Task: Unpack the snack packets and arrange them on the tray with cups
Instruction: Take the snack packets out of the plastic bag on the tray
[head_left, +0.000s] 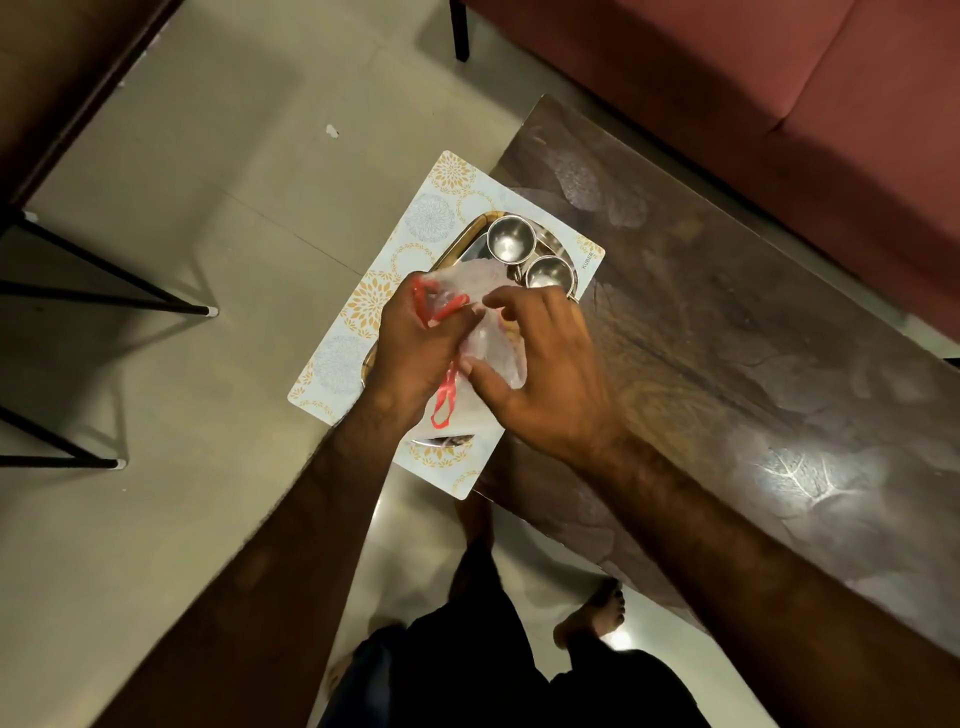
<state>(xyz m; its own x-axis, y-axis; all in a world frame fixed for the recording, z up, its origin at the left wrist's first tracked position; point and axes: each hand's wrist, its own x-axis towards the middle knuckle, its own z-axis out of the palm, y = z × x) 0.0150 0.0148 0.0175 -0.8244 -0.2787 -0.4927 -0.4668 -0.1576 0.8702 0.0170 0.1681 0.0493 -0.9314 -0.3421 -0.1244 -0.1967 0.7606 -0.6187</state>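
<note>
A thin translucent plastic bag (485, 340) with red handles is held above a metal tray (470, 241) that lies on a patterned placemat (431, 208). My left hand (415, 348) grips the bag's mouth and one red handle. My right hand (540, 374) pinches the bag's other side between thumb and fingers. Two steel cups (510, 238) (549, 272) stand upright side by side at the tray's far end. What the bag holds is hidden.
The placemat hangs over the corner of a dark wooden table (753, 338). A maroon sofa (753, 93) stands behind the table. Black metal furniture legs (104, 291) stand on the tiled floor at left. My bare feet (592, 613) are below the table edge.
</note>
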